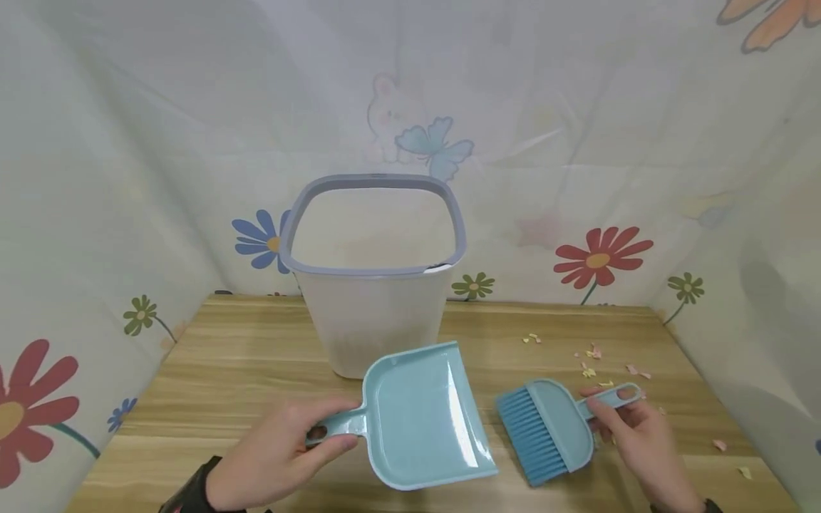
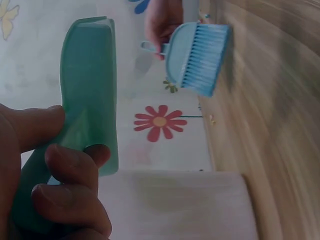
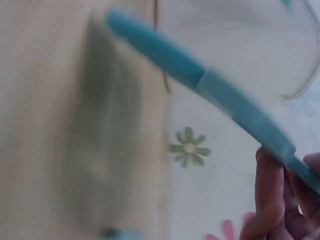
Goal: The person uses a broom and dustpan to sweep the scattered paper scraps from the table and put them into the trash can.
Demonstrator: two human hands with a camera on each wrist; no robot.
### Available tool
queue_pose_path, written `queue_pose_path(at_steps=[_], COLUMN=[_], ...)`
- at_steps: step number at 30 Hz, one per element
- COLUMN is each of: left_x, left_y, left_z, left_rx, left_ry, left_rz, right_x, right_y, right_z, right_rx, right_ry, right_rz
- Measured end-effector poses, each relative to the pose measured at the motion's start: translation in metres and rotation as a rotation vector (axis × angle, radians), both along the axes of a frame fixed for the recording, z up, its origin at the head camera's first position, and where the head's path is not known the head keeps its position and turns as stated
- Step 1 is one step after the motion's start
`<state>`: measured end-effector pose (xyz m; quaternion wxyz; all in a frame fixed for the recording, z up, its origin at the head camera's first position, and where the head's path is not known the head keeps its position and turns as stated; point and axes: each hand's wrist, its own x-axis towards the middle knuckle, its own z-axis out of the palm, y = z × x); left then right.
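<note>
My left hand (image 1: pixel 282 445) grips the short handle of a light blue dustpan (image 1: pixel 417 420), held in front of the bin with its flat edge facing right. In the left wrist view the thumb and fingers wrap that handle, and the dustpan (image 2: pixel 87 80) appears darker green-blue. My right hand (image 1: pixel 635 434) pinches the handle of a small blue hand brush (image 1: pixel 548 431), bristles pointing left toward the dustpan. A gap separates brush and dustpan. Seen edge-on in the right wrist view, the brush (image 3: pixel 220 95) is clear of the table surface.
A white bin (image 1: pixel 378 313) with a grey rim stands upright at the back middle of the wooden table (image 1: pixel 244 356). Small pink and yellow scraps (image 1: pixel 590 370) lie scattered on the table's right side. A flower-printed curtain (image 1: pixel 545 142) encloses the back and sides.
</note>
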<state>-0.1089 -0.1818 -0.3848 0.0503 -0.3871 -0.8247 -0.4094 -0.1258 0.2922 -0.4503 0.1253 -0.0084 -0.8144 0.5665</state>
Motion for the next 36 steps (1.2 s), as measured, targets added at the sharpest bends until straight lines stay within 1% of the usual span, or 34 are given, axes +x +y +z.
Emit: queue_pose_path(at_steps=[2, 3, 4, 8, 10, 12, 14, 17, 20, 22, 24, 26, 31, 36], left_x=[-0.003, -0.004, -0.006, -0.013, -0.016, -0.02, -0.023, -0.026, -0.029, -0.031, -0.034, -0.036, -0.042, -0.045], left_y=[0.001, 0.001, 0.001, 0.002, 0.002, 0.001, 0.001, 0.0, -0.001, -0.001, -0.001, 0.0, 0.0, 0.002], left_z=[-0.013, -0.019, -0.025, -0.048, -0.058, -0.066, -0.072, -0.078, -0.082, -0.084, -0.087, -0.089, -0.096, -0.1], left_rx=[-0.034, -0.05, -0.063, -0.132, -0.165, -0.192, -0.21, -0.231, -0.25, -0.256, -0.262, -0.263, -0.266, -0.275], left_ry=[-0.023, -0.043, -0.046, -0.151, -0.211, -0.26, -0.287, -0.321, -0.36, -0.391, -0.412, -0.435, -0.469, -0.458], left_rz=[-0.007, -0.011, -0.021, -0.014, -0.005, 0.004, 0.008, 0.022, 0.041, 0.045, 0.044, 0.043, 0.047, 0.046], right_x=[-0.006, -0.01, -0.014, -0.036, -0.05, -0.065, -0.081, -0.099, -0.112, -0.117, -0.12, -0.123, -0.125, -0.115], right_y=[0.0, 0.001, 0.002, 0.009, 0.014, 0.019, 0.025, 0.031, 0.033, 0.031, 0.025, 0.016, -0.015, -0.045], right_z=[0.012, 0.019, 0.025, 0.046, 0.052, 0.054, 0.052, 0.044, 0.033, 0.025, 0.018, 0.012, -0.001, -0.008], right_rx=[0.091, 0.157, 0.21, 0.425, 0.538, 0.631, 0.702, 0.771, 0.83, 0.859, 0.885, 0.905, 0.918, 0.911], right_ry=[0.098, 0.141, 0.201, 0.414, 0.487, 0.527, 0.535, 0.495, 0.457, 0.442, 0.434, 0.446, 0.487, 0.484], right_rz=[-0.037, -0.057, -0.074, -0.129, -0.166, -0.184, -0.196, -0.228, -0.251, -0.249, -0.238, -0.219, -0.154, -0.05])
